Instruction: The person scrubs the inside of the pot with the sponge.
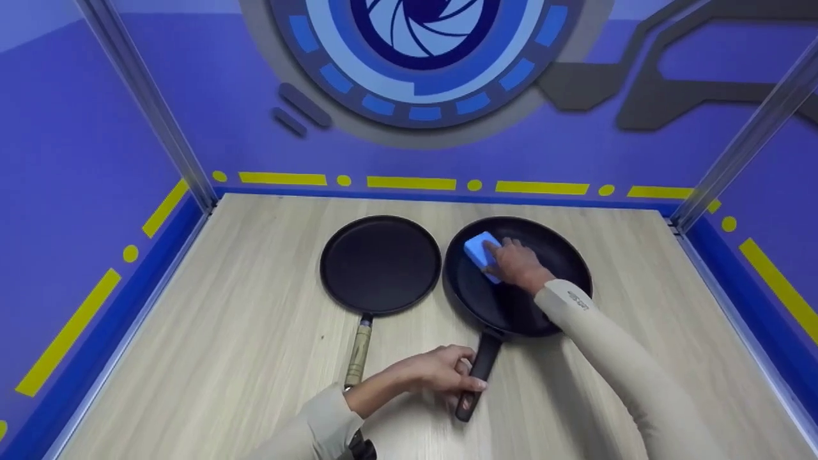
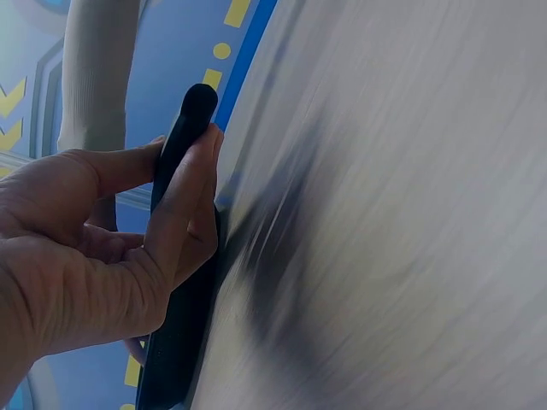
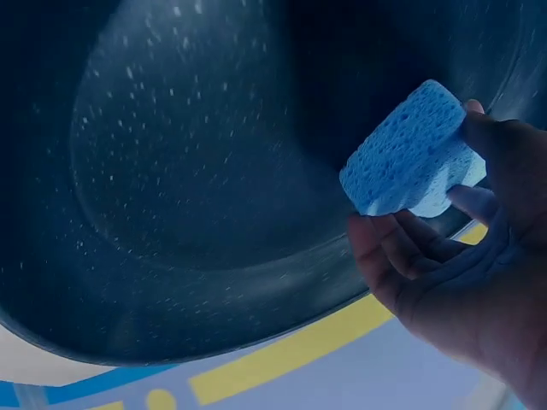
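A deep black frying pan (image 1: 556, 255) stands on the right of the table. My left hand (image 1: 441, 370) grips its dark handle (image 1: 487, 358), thumb on one side and fingers on the other; the left wrist view shows the handle (image 2: 198, 102) between them. Inside the pan my right hand (image 1: 519, 263) holds a light blue sponge (image 1: 480, 249) against the left part of the inner surface. In the right wrist view, thumb and fingers pinch the porous sponge (image 3: 410, 154), and pale droplets or specks dot the pan's surface (image 3: 188, 171).
Left of the frying pan lies a flat black griddle pan (image 1: 381, 265) with a wood-look handle (image 1: 359, 354) pointing toward me. Both rest on a pale wooden table (image 1: 255, 306). Blue-purple panels (image 1: 211, 96) with metal corner posts (image 1: 153, 102) enclose the back and sides.
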Tool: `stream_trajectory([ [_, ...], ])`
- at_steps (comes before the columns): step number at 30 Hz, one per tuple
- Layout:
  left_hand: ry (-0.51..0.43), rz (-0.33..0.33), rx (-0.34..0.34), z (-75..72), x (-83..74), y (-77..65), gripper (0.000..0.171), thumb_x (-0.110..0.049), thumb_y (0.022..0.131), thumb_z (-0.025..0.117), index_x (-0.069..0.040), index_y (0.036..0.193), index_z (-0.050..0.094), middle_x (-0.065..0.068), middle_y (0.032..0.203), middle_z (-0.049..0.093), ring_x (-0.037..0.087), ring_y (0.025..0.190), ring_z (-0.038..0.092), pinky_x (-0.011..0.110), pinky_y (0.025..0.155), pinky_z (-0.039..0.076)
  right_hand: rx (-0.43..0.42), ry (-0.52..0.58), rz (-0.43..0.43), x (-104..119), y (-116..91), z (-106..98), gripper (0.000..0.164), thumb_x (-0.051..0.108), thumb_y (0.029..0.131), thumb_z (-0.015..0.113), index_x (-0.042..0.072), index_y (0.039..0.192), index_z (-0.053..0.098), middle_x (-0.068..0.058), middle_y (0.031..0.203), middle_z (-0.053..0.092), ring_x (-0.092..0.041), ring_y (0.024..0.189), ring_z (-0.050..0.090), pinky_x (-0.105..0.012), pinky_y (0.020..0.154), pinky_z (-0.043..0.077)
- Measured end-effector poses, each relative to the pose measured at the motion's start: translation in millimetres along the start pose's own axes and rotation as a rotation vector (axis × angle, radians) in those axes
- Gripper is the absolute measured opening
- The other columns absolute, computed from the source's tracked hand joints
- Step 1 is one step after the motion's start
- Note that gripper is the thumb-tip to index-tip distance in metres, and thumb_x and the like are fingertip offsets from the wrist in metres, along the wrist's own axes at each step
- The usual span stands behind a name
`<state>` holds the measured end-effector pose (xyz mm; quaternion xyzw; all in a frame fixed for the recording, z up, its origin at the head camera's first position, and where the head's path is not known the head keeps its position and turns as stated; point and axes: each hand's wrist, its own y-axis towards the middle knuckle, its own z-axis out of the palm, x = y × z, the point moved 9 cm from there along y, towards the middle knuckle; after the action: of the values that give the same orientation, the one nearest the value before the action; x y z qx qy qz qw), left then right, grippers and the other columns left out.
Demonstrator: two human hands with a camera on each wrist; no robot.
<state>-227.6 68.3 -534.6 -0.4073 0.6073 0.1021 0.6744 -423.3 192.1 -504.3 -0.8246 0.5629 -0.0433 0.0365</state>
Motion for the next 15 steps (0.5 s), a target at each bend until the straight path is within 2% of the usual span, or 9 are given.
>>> stream_trajectory([
  [3, -0.006, 0.000, 0.004, 0.5, 0.3, 0.7, 0.016, -0.009, 0.095, 0.072, -0.012, 0.104, 0.058, -0.001, 0.073, 0.066, 0.005, 0.056, 0.061, 0.017, 0.051, 0.048, 0.017, 0.020, 0.053, -8.3, 2.7, 1.4, 0.065, 0.040, 0.098, 0.068, 0.005, 0.148, 0.046, -0.037, 0.127, 0.054, -0.051, 0.119, 0.056, -0.064, 0.094, 0.054],
  [5, -0.022, -0.007, 0.032, 1.5, 0.6, 1.6, 0.016, -0.008, 0.096, 0.070, -0.012, 0.105, 0.057, 0.000, 0.072, 0.066, 0.006, 0.056, 0.062, 0.017, 0.051, 0.049, 0.015, 0.022, 0.028, -7.9, 1.5, 2.3, 0.068, 0.042, 0.098, 0.068, 0.005, 0.149, 0.046, -0.039, 0.128, 0.054, -0.053, 0.119, 0.056, -0.064, 0.094, 0.054],
  [8, -0.050, -0.019, 0.093, 3.3, 0.9, 3.7, 0.016, -0.006, 0.098, 0.068, -0.011, 0.107, 0.055, 0.002, 0.070, 0.066, 0.007, 0.057, 0.064, 0.018, 0.052, 0.052, 0.009, 0.029, -0.065, 0.3, -7.4, 2.9, 0.069, 0.043, 0.096, 0.070, 0.006, 0.149, 0.046, -0.041, 0.130, 0.053, -0.055, 0.120, 0.055, -0.064, 0.095, 0.053],
  [11, -0.071, -0.028, 0.135, 5.0, 1.7, 5.1, 0.015, -0.005, 0.098, 0.066, -0.011, 0.106, 0.054, 0.003, 0.071, 0.067, 0.008, 0.058, 0.065, 0.019, 0.052, 0.053, 0.023, 0.047, -0.176, 13.2, -24.7, 5.0, 0.070, 0.043, 0.094, 0.072, 0.009, 0.149, 0.046, -0.041, 0.132, 0.052, -0.056, 0.121, 0.055, -0.063, 0.095, 0.053],
  [15, -0.096, -0.033, 0.145, 4.9, 4.4, 4.5, 0.015, -0.005, 0.099, 0.066, -0.011, 0.107, 0.054, 0.002, 0.073, 0.067, 0.008, 0.059, 0.065, 0.019, 0.052, 0.054, 0.061, 0.050, -0.289, 26.7, -51.4, 8.8, 0.070, 0.042, 0.092, 0.075, 0.013, 0.150, 0.048, -0.038, 0.132, 0.054, -0.053, 0.120, 0.058, -0.060, 0.092, 0.056],
])
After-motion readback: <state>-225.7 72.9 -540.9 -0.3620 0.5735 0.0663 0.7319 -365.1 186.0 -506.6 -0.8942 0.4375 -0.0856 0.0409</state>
